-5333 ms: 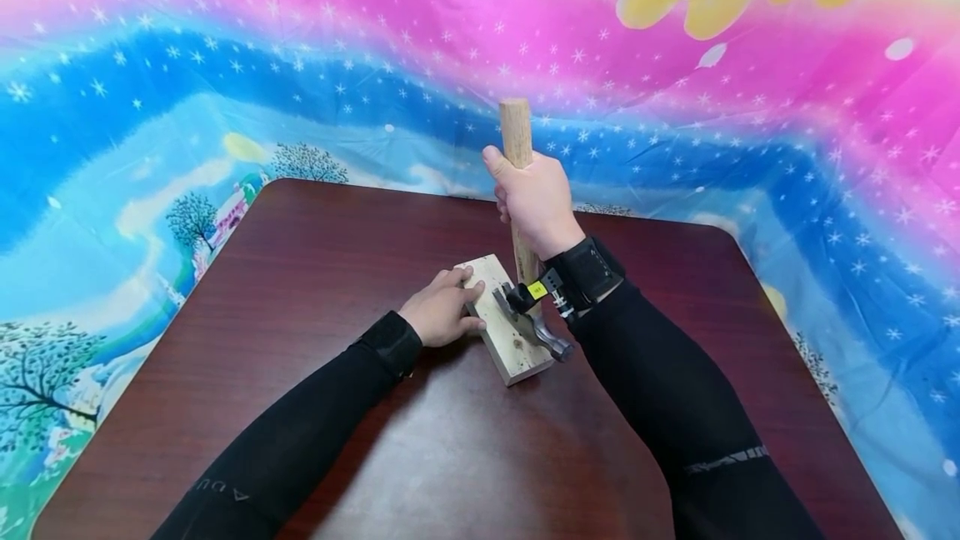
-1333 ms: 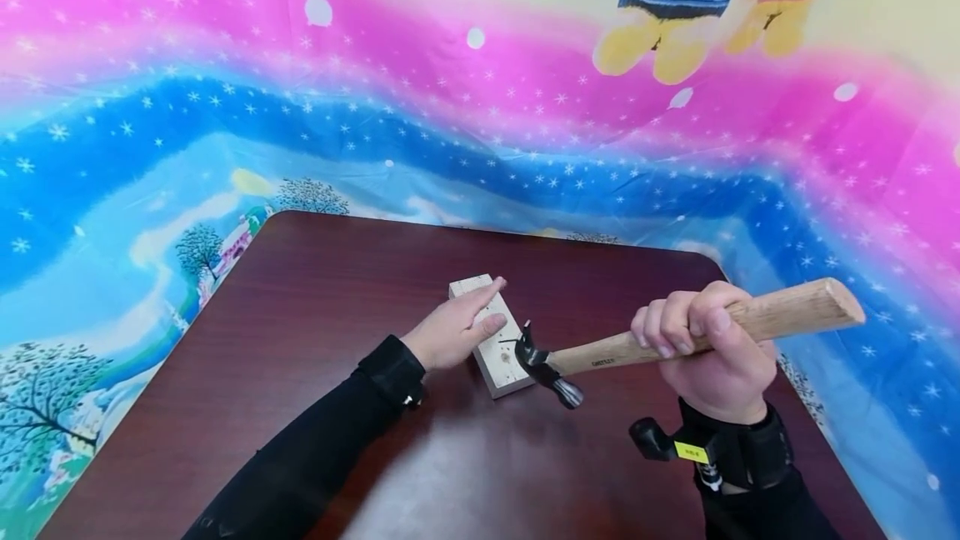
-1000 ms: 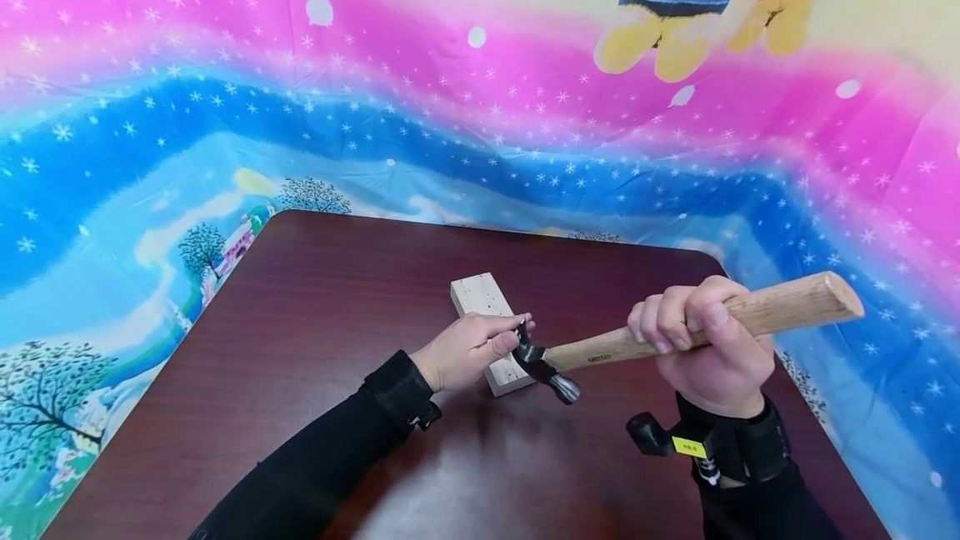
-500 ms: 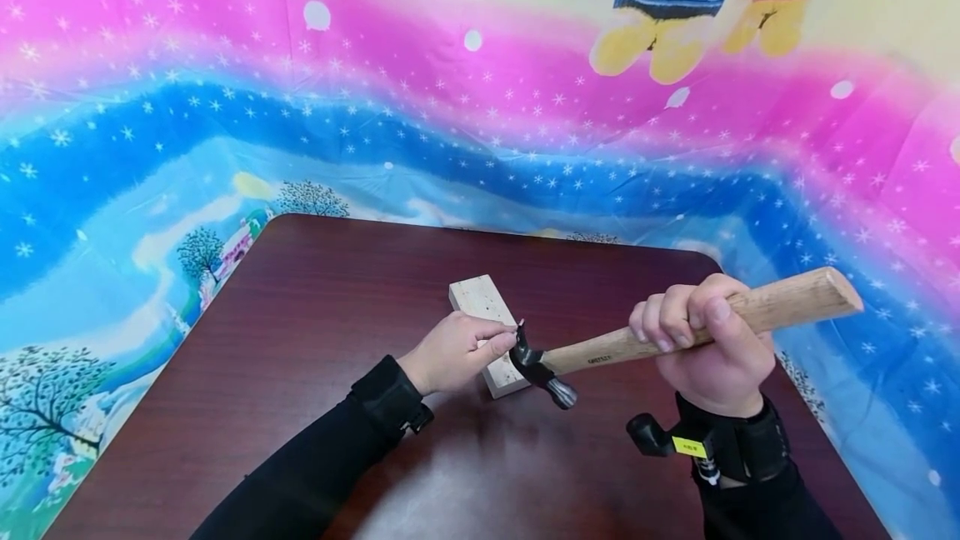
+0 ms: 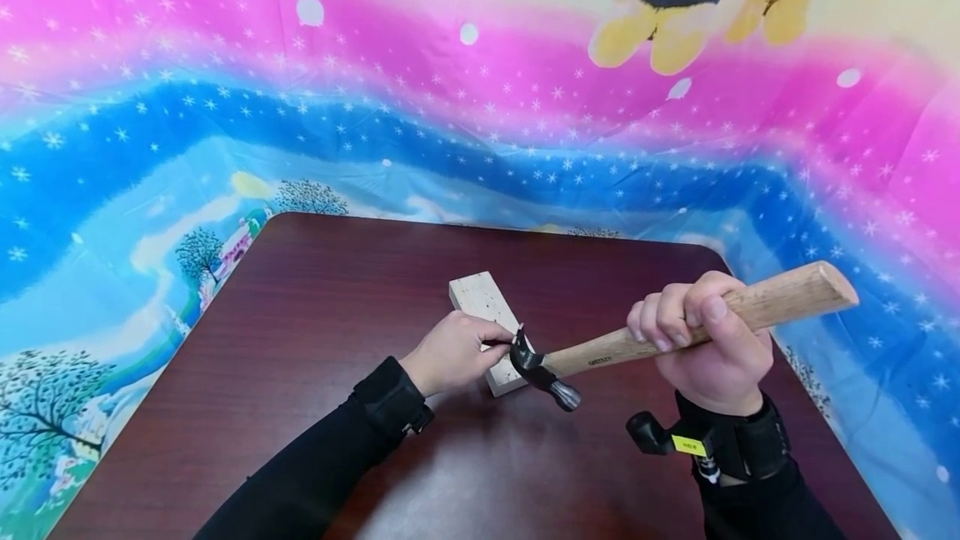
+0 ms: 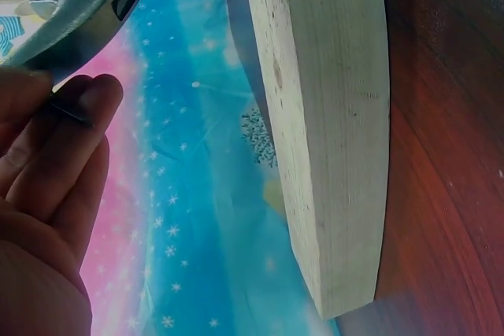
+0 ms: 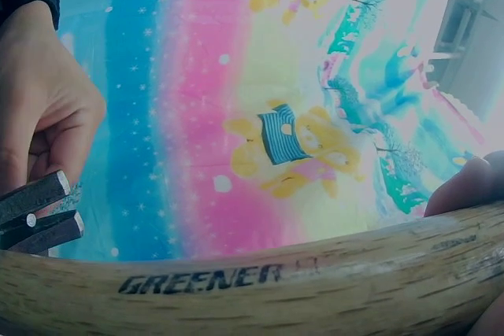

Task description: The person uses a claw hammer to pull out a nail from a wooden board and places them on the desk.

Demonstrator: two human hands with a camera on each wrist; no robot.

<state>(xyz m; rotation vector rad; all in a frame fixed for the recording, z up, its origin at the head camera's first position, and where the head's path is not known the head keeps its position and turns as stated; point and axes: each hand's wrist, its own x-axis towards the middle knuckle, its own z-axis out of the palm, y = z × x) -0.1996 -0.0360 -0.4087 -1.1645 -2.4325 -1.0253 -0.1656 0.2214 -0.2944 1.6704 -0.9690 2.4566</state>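
Note:
My right hand grips the wooden handle of a claw hammer, held above the table with the handle slanting up to the right. A nail is caught in the hammer's claw; its round head shows between the two prongs in the right wrist view. Thumb and fingers of my left hand pinch the nail's dark shank beside the claw. Beneath them a pale wooden block lies on the table, its near part partly covered by the hand and hammer head. The left wrist view shows the block apart from the hand.
The dark red-brown table spreads around the block. A patterned cloth in pink and blue hangs behind the table and along its sides. A small camera sticks out from my right wrist.
Earlier the hammer stood upright with its claw on the block, under my left hand's steadying touch. Now it is raised and tilted right; my left hand has left the block and pinches the nail.

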